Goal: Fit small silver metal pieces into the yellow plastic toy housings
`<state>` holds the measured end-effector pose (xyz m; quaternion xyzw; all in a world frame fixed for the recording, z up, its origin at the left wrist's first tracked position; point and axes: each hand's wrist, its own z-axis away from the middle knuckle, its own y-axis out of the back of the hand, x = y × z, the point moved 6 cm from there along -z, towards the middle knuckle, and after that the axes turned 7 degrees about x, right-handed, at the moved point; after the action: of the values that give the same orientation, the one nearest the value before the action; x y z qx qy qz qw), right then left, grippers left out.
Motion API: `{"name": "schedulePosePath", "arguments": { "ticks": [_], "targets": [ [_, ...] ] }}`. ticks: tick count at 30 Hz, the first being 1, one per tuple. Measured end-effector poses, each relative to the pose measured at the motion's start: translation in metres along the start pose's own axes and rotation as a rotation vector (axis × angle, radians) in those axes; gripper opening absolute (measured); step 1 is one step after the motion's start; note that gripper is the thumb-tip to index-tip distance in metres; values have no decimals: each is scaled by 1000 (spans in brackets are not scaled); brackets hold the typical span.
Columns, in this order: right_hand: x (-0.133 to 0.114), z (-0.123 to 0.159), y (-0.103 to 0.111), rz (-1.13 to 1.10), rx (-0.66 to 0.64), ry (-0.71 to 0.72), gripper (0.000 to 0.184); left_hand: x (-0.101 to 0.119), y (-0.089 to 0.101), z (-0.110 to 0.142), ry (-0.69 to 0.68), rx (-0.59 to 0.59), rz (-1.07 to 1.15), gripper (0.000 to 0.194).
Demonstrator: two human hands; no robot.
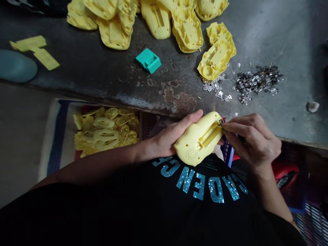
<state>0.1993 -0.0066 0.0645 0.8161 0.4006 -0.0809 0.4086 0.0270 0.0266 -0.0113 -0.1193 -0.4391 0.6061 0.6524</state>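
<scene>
My left hand (174,135) is wrapped round a pale yellow plastic shell (188,141), its outer face turned up. That face has a long battery slot (208,136), a patch of small holes and a few screw holes. At the slot's upper right end, my right hand (253,136) pinches a small dark metal contact clip (220,122). The clip touches the shell there, though fingertips cover part of it. On the bench beyond lie a pile of dark, shiny metal clips (258,82) and a smaller heap of silvery clips (217,87).
Several yellow shells (188,30) lie along the bench's (102,75) far side. A teal plastic block (148,60) sits mid-bench, with yellow strips (46,58) at left. Below the bench edge, a container holds many yellow shells (106,131). A whitish lump (313,106) lies far right.
</scene>
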Motion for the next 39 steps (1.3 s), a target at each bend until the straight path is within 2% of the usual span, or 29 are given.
{"name": "schedulePosePath", "arguments": {
  "ticks": [6,12,16,20,24,27,33,39],
  "targets": [
    [-9,3,2,128,-18,121,38,0,-6,3,-9,52,6,68],
    [-9,10,3,126,7,138,41,-2,-5,5,22,151,53,60],
    [-8,13,6,117,0,125,43,-3,-4,4,21,111,47,62],
    [-8,14,7,130,-23,135,43,-4,-9,4,25,7,7,67],
    [-7,17,10,139,-6,156,41,-2,-10,4,30,26,-25,62],
    [-7,21,11,141,16,162,41,-4,-15,4,67,7,-46,66],
    [-3,35,18,119,112,112,50,-1,-27,3,76,-5,-45,65],
    [3,51,25,97,172,49,48,-6,-35,0,127,17,-73,62]
  ]
}}
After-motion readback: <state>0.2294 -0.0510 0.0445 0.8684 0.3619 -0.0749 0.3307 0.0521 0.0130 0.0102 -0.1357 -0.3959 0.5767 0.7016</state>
